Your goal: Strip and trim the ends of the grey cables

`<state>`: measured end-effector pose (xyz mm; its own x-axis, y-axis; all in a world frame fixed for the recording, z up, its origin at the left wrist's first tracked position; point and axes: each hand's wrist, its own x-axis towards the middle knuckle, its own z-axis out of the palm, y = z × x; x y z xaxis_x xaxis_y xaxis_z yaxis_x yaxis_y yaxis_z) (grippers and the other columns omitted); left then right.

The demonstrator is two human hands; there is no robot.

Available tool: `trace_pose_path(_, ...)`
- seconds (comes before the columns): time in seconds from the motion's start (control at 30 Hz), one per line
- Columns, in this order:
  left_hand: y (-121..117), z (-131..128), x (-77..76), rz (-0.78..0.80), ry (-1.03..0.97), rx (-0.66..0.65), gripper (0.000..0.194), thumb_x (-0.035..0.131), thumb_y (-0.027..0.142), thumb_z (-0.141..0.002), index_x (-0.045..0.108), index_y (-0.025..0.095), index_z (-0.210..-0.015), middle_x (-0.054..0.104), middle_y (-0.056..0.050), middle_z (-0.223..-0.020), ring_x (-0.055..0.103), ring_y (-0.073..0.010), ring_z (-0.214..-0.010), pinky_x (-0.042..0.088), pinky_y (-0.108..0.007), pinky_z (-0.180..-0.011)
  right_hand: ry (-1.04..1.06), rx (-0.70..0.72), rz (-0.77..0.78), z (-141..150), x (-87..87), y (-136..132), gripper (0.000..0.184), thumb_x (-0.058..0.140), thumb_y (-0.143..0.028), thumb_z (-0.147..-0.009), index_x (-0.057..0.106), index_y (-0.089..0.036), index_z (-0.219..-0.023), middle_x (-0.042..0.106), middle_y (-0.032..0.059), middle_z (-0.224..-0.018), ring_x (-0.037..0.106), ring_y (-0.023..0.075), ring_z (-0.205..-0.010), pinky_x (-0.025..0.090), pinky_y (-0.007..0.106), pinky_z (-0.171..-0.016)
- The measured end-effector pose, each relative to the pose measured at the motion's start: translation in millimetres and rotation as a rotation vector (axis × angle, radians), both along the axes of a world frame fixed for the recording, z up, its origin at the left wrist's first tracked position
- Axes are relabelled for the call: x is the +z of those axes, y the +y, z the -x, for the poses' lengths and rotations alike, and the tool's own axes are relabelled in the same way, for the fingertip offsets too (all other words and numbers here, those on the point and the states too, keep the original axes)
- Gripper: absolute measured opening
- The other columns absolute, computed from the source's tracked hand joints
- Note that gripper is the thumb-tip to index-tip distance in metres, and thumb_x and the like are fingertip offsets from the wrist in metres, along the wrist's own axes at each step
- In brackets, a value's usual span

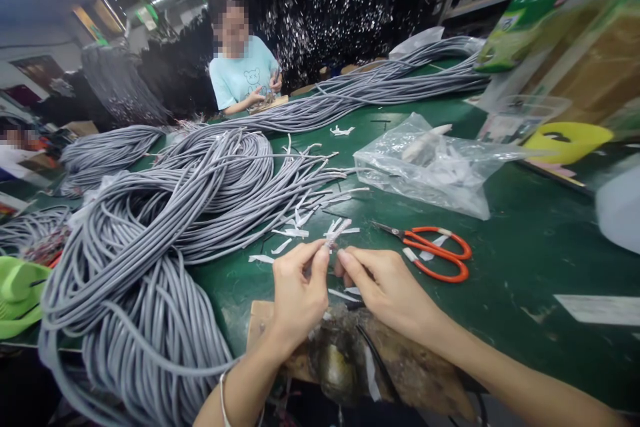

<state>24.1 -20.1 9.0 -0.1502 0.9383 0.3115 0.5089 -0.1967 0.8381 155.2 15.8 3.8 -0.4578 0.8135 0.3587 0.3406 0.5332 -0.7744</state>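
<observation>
My left hand (pixel 301 280) pinches a cable end (pixel 340 230) whose pale, frayed wrapping sticks up above the fingertips. Close against it, my right hand (pixel 383 277) has thumb and fingers pressed together at the same end; exactly what those fingers grip is hidden. Several grey cables (pixel 150 200) lie bundled to the left, their stripped ends pointing toward my hands. White scraps (pixel 296 232) are scattered just beyond my fingers. Scissors with orange handles (pixel 440 250) rest on the green table (pixel 520 260), right of my right hand. Below both hands is a worn wooden board (pixel 420 373).
A clear plastic bag (pixel 430 160) with white pieces lies beyond the scissors. Farther right are a yellow dish (pixel 567 141) and a green container (pixel 520 30). A bright green object (pixel 20 293) sits at far left. Across the table a person (pixel 247 73) works with both hands.
</observation>
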Motion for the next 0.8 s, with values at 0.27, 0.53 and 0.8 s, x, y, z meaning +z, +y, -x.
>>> trace_pose_path(0.27, -1, -2, 0.0, -0.039, 0.139, -0.048, 0.028, 0.042, 0.022, -0.088, 0.067, 0.013, -0.081, 0.054, -0.001, -0.057, 0.043, -0.0087, -0.048, 0.034, -0.020, -0.047, 0.110, 0.046, 0.216, 1, -0.5, 1, 0.038, 0.033, -0.032, -0.087, 0.044, -0.018, -0.054, 0.044, -0.0031, -0.044, 0.040, 0.0084, -0.039, 0.032, 0.020, -0.041)
trace_pose_path(0.53, 1, -4, -2.2, -0.130, 0.334, -0.019, 0.024, 0.044, 0.017, -0.084, 0.068, 0.012, -0.086, 0.055, -0.001, -0.055, 0.047, -0.0090, -0.046, 0.037, -0.020, -0.048, 0.037, -0.115, -0.220, 3, -7.7, -3, 0.033, 0.037, -0.020, -0.088, 0.043, -0.018, -0.055, 0.043, -0.0043, -0.044, 0.035, 0.0063, -0.037, 0.027, 0.021, -0.040)
trace_pose_path(0.8, 0, -2, -4.1, -0.214, 0.381, 0.029, 0.022, 0.045, 0.014, -0.082, 0.068, 0.013, -0.084, 0.061, -0.002, -0.056, 0.053, -0.0098, -0.046, 0.040, -0.020, -0.048, -0.067, -0.172, -0.677, 5, -10.6, -1, 0.027, 0.037, -0.012, -0.088, 0.052, -0.015, -0.066, 0.058, 0.0019, -0.052, 0.053, 0.0100, -0.045, 0.037, 0.021, -0.049)
